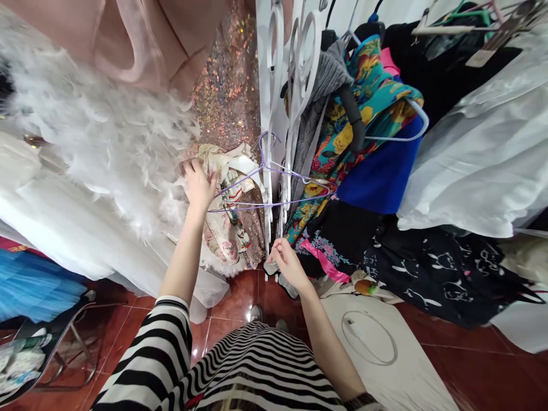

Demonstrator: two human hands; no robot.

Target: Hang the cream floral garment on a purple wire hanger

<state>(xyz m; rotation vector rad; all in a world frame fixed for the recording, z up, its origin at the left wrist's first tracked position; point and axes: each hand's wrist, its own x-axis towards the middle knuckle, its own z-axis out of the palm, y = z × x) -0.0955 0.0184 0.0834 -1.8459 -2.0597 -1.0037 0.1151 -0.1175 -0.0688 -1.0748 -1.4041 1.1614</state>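
My left hand grips a cream printed garment together with the end of a purple wire hanger, right beside a white feathery dress. The hanger's hook points up toward a white ornate rack post. My right hand is lower, its fingers pinched on a small grey piece at the foot of the white post, next to a black garment with a pink ribbon.
A sequined pink fabric hangs behind. Hangers carry a floral dress, a blue garment, white plastic-covered clothes and black printed fabric. A white sheet lies on the red tiled floor. A blue tulle sits left.
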